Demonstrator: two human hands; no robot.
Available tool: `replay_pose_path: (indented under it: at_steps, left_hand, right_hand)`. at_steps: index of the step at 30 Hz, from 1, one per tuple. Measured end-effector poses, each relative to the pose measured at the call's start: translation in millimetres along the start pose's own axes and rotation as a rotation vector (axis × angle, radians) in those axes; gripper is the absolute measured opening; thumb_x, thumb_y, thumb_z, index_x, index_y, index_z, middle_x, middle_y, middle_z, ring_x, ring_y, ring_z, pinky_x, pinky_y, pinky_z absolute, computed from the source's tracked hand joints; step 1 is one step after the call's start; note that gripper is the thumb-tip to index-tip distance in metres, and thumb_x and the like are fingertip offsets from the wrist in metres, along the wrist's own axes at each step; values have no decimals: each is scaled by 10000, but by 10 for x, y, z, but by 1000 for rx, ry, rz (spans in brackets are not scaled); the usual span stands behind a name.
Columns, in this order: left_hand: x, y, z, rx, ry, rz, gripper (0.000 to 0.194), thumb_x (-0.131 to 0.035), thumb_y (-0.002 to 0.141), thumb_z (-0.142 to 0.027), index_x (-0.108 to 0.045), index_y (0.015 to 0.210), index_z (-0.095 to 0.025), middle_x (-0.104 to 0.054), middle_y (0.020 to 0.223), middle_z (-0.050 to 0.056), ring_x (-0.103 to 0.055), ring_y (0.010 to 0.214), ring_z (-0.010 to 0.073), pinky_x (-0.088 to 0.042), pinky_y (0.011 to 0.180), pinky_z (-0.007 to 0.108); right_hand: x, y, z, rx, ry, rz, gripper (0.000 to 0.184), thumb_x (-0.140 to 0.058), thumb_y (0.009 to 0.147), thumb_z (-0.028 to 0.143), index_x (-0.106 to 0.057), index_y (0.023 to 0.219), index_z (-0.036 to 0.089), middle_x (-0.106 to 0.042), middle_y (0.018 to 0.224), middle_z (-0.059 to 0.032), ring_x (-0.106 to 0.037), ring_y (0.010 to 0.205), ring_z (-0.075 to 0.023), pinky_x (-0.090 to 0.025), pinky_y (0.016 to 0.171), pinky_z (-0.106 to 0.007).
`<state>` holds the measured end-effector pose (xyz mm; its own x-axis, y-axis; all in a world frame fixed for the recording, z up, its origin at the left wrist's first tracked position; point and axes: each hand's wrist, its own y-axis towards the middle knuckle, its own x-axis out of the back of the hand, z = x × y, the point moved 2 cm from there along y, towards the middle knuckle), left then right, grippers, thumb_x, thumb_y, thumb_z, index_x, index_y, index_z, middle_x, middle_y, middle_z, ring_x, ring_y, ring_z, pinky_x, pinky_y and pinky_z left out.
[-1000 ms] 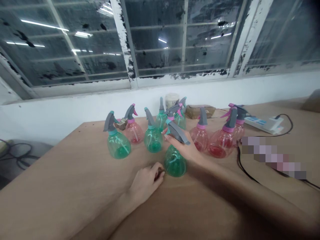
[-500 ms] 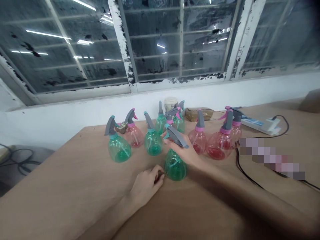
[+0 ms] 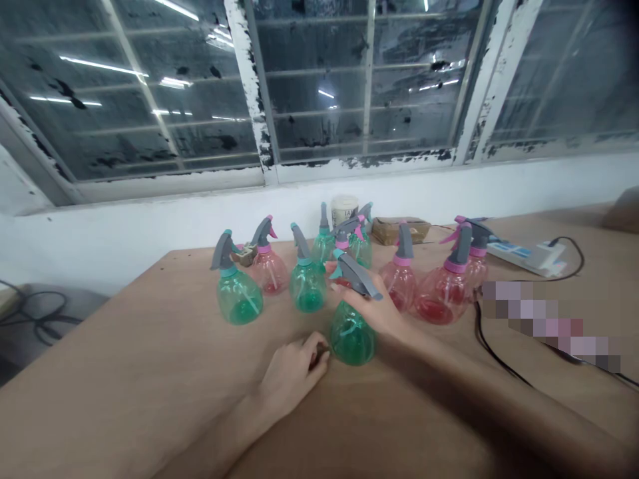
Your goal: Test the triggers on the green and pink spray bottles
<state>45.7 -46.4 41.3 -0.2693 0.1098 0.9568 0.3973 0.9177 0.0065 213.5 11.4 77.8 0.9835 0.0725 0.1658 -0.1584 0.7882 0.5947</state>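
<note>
In the head view, the right hand [image 3: 377,303] gripped a green spray bottle [image 3: 353,342] around its neck, just under the grey sprayer head [image 3: 357,273]. The bottle stood near the middle of the surface [image 3: 150,346], in front of the other bottles, with green liquid inside and its teal nozzle turned toward the upper left. The left hand [image 3: 294,369] lay on the surface just beside the bottle's base, its fingers curled inward; whether they closed on anything could not be told.

Beyond the hands, to the left, stood a green bottle with a teal collar [image 3: 239,299], a pink bottle [image 3: 270,269] and another green bottle [image 3: 307,287]. To the right of the gripped bottle were a pink bottle with an upright grey head [image 3: 398,283] and a larger-looking red-filled bottle [image 3: 439,296], which partly hid one more behind it. Farther back, near the white wall [image 3: 214,219], were a pale tub [image 3: 344,210] and a brown package [image 3: 401,231]; a white power strip [image 3: 524,256] lay at the right.
</note>
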Motion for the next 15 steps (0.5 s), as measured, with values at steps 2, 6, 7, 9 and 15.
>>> replay_pose_path:
  at_steps: [2,6,7,9,15]
  left_hand:
    - [-2,-2,3,-4,-2,-6,104,-424,868,-253,-520,879,-215,-555,671,-39,-558,589,138,-331,539,228]
    - [-21,-1,23,-4,-1,-15,101,-416,869,-253,-512,868,-219,-552,665,-39,-562,599,139,-334,541,224]
    - [-24,0,26,-4,-2,-11,100,-415,870,-253,-510,871,-220,-554,666,-40,-563,600,139,-334,540,223]
    - [-25,2,24,-8,-1,-3,101,-410,872,-252,-506,876,-219,-557,662,-40,-564,598,140,-332,538,224]
    - [7,-17,-16,1,31,-1,109,-403,872,-254,-506,866,-220,-569,662,-42,-564,588,140,-340,542,229]
  right_hand:
    - [-5,9,3,24,9,15,365,-569,776,208,-601,1137,249,-643,1129,-36,-592,1053,-219,-454,921,-378]
    - [-12,16,3,39,20,21,407,-546,761,151,-589,1153,250,-630,1165,-29,-589,1061,-201,-434,953,-360]
    - [-13,15,2,36,22,21,409,-547,756,146,-589,1150,249,-631,1163,-28,-587,1065,-200,-432,957,-359]
    - [-13,12,1,22,29,22,398,-552,751,154,-593,1136,247,-641,1138,-26,-588,1060,-200,-440,944,-355]
    - [-14,0,1,10,52,32,315,-557,771,210,-590,1081,251,-645,1065,-24,-608,966,-185,-473,865,-337]
